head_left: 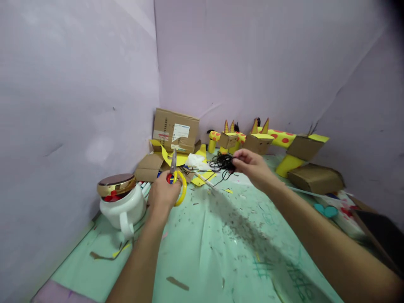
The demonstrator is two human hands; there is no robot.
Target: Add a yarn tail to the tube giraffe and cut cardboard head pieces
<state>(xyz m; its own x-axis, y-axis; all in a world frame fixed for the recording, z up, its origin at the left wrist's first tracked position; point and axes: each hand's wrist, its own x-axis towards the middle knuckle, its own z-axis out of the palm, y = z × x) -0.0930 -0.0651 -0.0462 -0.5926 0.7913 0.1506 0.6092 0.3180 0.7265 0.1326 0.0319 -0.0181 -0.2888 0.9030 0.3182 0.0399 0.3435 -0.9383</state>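
My left hand (163,191) is closed around a pair of scissors with yellow handles (181,190); the metal blades point up and away from me. Between the pinched fingers of my right hand (251,165) hangs a tangled bundle of black yarn (222,163), with loose strands trailing below it. Both hands are raised over the green-covered table (202,252), a gap apart. Behind them lie yellow paper scraps (202,179) and a crumpled white piece (196,160).
A white mug (124,210) with a gold-rimmed lid stands at left. Cardboard boxes (176,130) lean at the back. Cardboard animals with yellow, red-spotted bodies (280,138) line the back right. A brown cardboard roll (315,178) and teal shape (325,210) lie right. Small clippings dot the table.
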